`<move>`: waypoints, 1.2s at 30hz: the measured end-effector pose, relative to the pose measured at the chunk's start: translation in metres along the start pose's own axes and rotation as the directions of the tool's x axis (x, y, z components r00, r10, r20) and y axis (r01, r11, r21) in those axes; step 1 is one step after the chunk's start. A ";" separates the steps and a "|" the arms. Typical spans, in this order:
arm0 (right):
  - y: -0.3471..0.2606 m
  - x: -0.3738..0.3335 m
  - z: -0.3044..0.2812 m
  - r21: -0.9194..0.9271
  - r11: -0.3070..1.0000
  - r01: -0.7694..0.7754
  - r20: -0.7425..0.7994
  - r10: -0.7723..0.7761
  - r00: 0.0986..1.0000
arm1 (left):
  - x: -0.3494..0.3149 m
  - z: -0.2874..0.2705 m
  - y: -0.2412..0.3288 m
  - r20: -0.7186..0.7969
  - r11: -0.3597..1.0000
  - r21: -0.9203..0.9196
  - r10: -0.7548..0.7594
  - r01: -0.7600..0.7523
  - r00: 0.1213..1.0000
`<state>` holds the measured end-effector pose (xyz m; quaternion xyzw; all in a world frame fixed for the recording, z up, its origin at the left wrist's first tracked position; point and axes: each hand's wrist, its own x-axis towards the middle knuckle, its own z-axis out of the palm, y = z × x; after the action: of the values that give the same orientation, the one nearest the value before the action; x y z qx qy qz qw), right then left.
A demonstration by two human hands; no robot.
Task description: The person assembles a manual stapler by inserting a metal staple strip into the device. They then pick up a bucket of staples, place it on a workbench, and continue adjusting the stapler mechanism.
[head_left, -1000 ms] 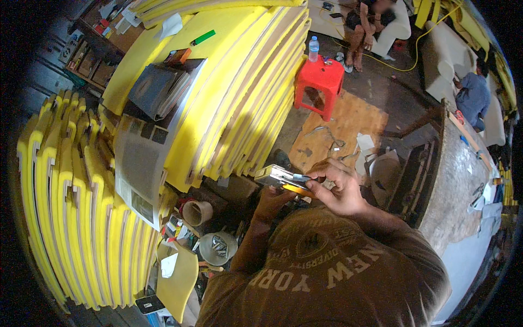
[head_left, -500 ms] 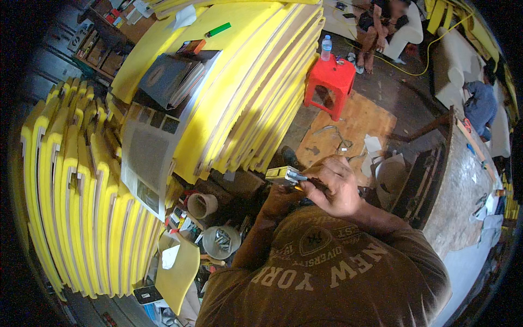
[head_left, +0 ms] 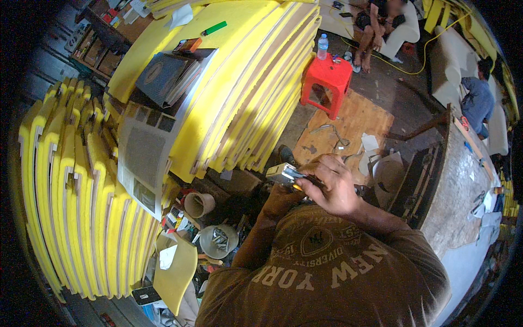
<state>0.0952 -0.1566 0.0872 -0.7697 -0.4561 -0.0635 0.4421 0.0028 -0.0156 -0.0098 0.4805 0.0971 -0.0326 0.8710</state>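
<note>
Fingers [head_left: 328, 163] of the right hand [head_left: 336, 188] are bent, and together with the thumb [head_left: 312, 189] they pinch the right end of a metal hand tool [head_left: 284, 173]. The left hand [head_left: 279, 201] seems to grip the same tool from below, though shade covers most of it. The tool is held up in front of the brown shirt [head_left: 338, 261], with its pale end to the left; a small yellow part [head_left: 297, 187] shows beside the thumb.

I judge that the work on it is in the middle: both hands are occupied, and the tool is not put aside. How much of this handling is done, I cannot tell, because the right hand hides that end.

Farther out, a red stool [head_left: 331, 70] carries a bottle [head_left: 322, 47] near its back left corner. On the table [head_left: 455, 180] at the right, a wooden strip [head_left: 473, 146] lies toward the far corner.
</note>
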 end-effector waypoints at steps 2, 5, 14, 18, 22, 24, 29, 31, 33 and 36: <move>0.000 0.000 0.000 0.012 1.000 -0.027 0.014 0.027 1.000 | 0.001 -0.005 -0.006 0.037 1.000 0.014 0.022 -0.023 0.999; -0.001 0.000 0.000 0.031 0.997 -0.068 0.046 0.067 0.997 | 0.003 -0.007 -0.008 0.076 0.996 0.036 0.073 -0.076 0.994; 0.007 0.000 -0.003 0.296 0.918 -0.265 0.236 0.198 0.951 | 0.003 -0.003 0.003 0.128 0.999 -0.018 0.041 -0.039 0.991; 0.004 0.003 -0.009 0.294 0.895 -0.335 0.306 0.244 0.920 | 0.005 -0.009 -0.012 0.061 0.999 0.020 0.043 -0.044 0.997; 0.014 0.003 -0.023 0.339 0.831 -0.442 0.458 0.265 0.849 | -0.002 -0.014 -0.022 0.027 0.982 -0.187 -0.036 0.041 0.999; 0.025 -0.004 -0.033 0.357 0.806 -0.473 0.535 0.239 0.810 | -0.001 -0.023 -0.034 0.036 0.965 -0.258 -0.035 0.043 0.999; 0.044 -0.031 -0.065 0.206 0.806 -0.555 0.751 0.233 0.618 | -0.005 -0.015 -0.010 0.037 0.936 -0.346 0.078 -0.060 0.996; 0.042 -0.043 -0.075 0.232 0.849 -0.475 0.745 0.160 0.648 | 0.003 -0.026 -0.017 0.083 0.939 -0.324 0.153 -0.118 0.985; 0.038 -0.053 -0.083 0.276 0.842 -0.464 0.733 0.128 0.668 | 0.009 -0.031 -0.018 0.104 0.940 -0.310 0.181 -0.141 0.978; 0.027 -0.073 -0.085 0.424 0.690 -0.586 0.603 0.268 0.751 | 0.015 -0.031 -0.012 0.055 0.961 -0.211 0.195 -0.180 0.979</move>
<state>0.0994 -0.2719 0.0850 -0.6689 -0.3496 0.3899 0.5275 0.0119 0.0046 -0.0386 0.3937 0.0213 0.0423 0.9180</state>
